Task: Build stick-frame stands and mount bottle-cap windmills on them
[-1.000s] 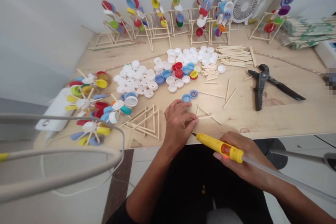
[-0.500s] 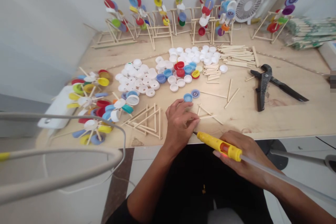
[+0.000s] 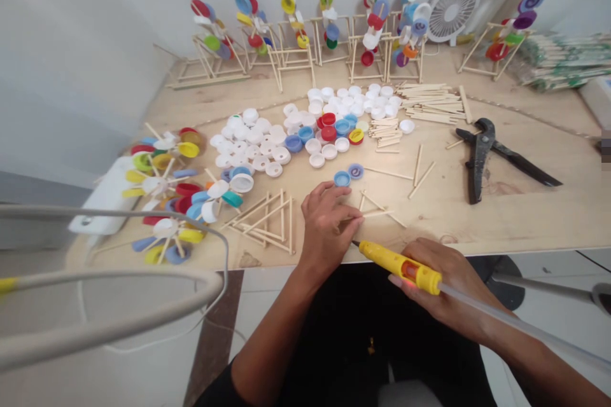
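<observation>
My left hand (image 3: 327, 222) rests at the table's front edge, thumb and forefinger pinched on the end of a thin wooden stick (image 3: 379, 213). That stick lies across two other sticks in a rough triangle. In my right hand (image 3: 436, 280) is a yellow hot glue gun (image 3: 386, 259), a long clear glue stick (image 3: 506, 315) trailing from its back. The dark nozzle points at my left thumb, a small gap away. Just beyond my left fingers lie a light blue bottle cap (image 3: 342, 179) and a purple-blue cap (image 3: 356, 171). Finished stick triangles (image 3: 265, 222) lie left of my left hand.
Many white caps (image 3: 258, 140) spread across the middle, beside a pile of cut sticks (image 3: 429, 102). Black-handled cutters (image 3: 482, 152) lie at right. Cap wheels (image 3: 165, 229) sit at left. Stick frames with caps (image 3: 375, 44) and a white fan (image 3: 451, 9) line the back. A pale curved tube (image 3: 143, 324) crosses the lower left.
Both hands and the glue gun hold nearly the same pose. The whole view has shifted slightly; nothing has been picked up or let go.
</observation>
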`<state>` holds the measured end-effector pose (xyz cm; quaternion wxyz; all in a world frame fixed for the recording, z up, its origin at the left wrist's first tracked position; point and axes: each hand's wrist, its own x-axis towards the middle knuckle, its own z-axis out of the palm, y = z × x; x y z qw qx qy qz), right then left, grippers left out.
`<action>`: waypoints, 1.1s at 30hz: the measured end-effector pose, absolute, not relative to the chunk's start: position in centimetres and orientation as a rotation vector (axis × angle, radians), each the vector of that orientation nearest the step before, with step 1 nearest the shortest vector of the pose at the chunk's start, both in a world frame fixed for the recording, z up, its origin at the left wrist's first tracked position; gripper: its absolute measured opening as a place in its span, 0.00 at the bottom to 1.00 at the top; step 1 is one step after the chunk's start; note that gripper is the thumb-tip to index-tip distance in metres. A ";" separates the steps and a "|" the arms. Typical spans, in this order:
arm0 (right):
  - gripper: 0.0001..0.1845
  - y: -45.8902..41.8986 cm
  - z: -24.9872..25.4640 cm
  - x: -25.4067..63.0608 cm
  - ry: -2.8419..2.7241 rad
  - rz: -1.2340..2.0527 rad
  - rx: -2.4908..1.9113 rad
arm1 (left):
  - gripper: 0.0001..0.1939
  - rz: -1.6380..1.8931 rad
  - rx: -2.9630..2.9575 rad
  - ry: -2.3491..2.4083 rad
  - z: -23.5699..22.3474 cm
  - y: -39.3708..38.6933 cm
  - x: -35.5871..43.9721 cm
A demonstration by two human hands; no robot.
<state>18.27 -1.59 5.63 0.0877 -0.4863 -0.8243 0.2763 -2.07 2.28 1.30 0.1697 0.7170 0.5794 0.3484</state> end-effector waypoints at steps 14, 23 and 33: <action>0.17 -1.7 5.3 18.4 -2.477 0.817 -1.445 | 0.05 1.012 2.038 1.638 1.2 2.3 -2.1; 0.17 -1.7 5.4 18.3 -2.474 0.823 -1.451 | 0.05 0.994 2.040 1.644 1.3 2.2 -2.1; 0.16 -1.7 5.3 18.3 -2.465 0.823 -1.447 | 0.04 1.030 2.054 1.626 1.0 2.3 -2.1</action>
